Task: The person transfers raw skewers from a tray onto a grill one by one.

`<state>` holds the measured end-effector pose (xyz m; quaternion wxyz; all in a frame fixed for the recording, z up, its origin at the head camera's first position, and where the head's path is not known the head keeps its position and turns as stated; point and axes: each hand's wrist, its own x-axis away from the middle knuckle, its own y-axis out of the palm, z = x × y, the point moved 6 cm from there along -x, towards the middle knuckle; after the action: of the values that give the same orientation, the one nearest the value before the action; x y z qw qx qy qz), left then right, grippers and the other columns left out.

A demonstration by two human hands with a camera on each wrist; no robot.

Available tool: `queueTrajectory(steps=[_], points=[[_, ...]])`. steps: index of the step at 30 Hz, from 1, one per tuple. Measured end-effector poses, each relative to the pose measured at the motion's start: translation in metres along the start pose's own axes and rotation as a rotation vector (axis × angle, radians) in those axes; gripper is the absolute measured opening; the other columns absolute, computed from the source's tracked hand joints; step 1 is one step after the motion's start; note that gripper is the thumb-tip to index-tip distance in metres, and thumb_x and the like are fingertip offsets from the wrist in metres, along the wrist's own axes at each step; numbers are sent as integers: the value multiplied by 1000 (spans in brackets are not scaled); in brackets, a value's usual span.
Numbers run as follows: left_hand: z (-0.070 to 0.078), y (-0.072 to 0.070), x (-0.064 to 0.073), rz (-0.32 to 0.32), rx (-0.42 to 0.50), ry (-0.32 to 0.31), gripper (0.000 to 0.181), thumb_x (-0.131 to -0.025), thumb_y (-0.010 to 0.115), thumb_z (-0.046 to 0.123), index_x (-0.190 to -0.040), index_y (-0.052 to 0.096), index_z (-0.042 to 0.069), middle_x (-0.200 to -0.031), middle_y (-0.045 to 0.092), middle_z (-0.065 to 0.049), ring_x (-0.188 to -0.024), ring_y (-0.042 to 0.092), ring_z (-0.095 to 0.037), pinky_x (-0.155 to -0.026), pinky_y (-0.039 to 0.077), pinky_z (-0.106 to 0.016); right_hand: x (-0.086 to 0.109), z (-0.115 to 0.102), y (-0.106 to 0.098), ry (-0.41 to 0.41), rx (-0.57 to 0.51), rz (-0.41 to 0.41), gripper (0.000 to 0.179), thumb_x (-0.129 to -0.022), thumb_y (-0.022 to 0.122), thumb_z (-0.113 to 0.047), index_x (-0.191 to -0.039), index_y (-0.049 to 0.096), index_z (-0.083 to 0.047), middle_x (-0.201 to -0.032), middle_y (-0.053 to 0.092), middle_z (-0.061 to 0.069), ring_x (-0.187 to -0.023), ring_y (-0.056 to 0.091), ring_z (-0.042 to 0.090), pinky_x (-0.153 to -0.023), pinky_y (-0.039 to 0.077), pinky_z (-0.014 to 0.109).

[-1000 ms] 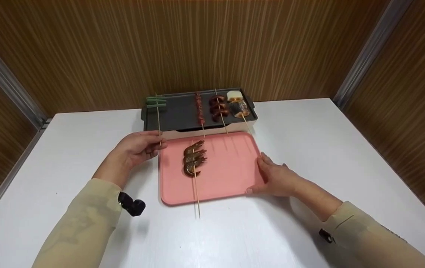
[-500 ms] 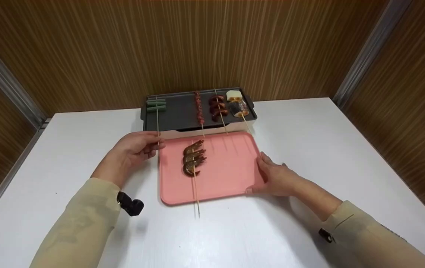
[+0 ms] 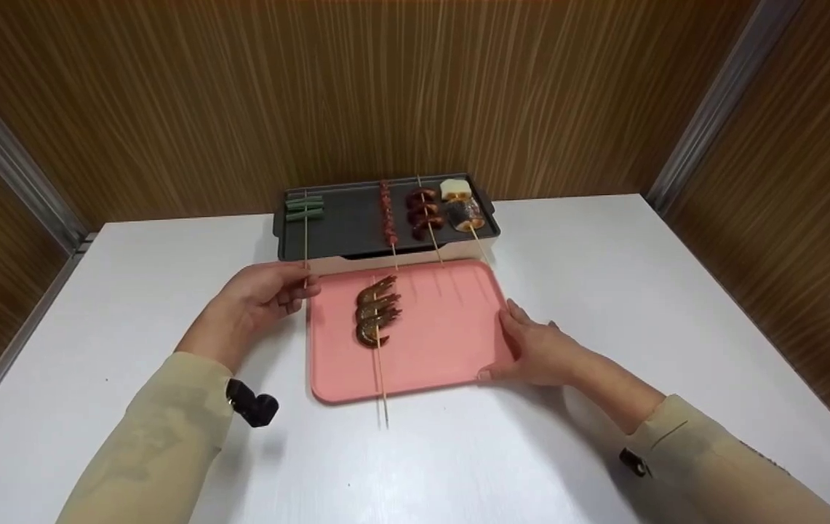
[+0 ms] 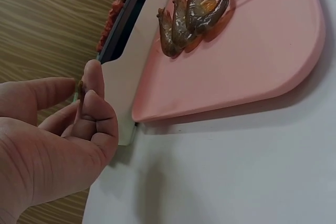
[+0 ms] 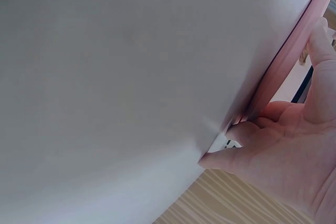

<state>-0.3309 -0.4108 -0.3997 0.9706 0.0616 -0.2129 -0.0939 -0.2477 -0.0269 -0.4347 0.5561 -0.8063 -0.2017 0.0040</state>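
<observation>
My left hand point(image 3: 258, 291) pinches the lower end of a bamboo stick between thumb and fingers. The green vegetable skewer point(image 3: 304, 209) on that stick lies at the left end of a dark griddle point(image 3: 349, 222); whether it touches the surface I cannot tell. In the left wrist view the held stick point(image 4: 80, 90) is seen nearly end-on. My right hand point(image 3: 542, 351) grips the near right corner of a pink tray point(image 3: 444, 331), its thumb on the front edge and fingers along the side. On the tray's left part rests a shrimp skewer point(image 3: 377, 313), its stick passing over the front rim.
A red skewer point(image 3: 387, 215), a dark brown skewer point(image 3: 425, 211) and a skewer of a white piece and a dark-skinned piece point(image 3: 464, 212) lie on the griddle, sticks pointing forward. The white table point(image 3: 647, 291) ends at wood-grain panels point(image 3: 415, 87).
The green vegetable skewer has shifted slightly toward me and down at the griddle's left end, with my left hand still pinching its stick. The right hand and tray have barely moved.
</observation>
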Motion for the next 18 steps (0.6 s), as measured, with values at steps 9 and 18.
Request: queueTrajectory(steps=[9, 18], points=[[-13, -6, 15, -11, 83, -30, 16, -108, 59, 13, -111, 71, 2, -89, 79, -5, -81, 76, -11, -67, 52, -23, 1, -1, 0, 12, -18, -10, 124, -88, 74, -70, -166, 16, 6, -175, 8, 26, -153, 31, 49, -121, 17, 75], [-32, -13, 48, -50, 91, -25, 16, -108, 62, 15, -117, 67, 3, -97, 79, -7, -89, 76, -14, -71, 55, -23, 1, -1, 0, 18, -20, -21, 126, -87, 74, -72, -167, 14, 5, -175, 6, 25, -155, 28, 47, -122, 13, 75]])
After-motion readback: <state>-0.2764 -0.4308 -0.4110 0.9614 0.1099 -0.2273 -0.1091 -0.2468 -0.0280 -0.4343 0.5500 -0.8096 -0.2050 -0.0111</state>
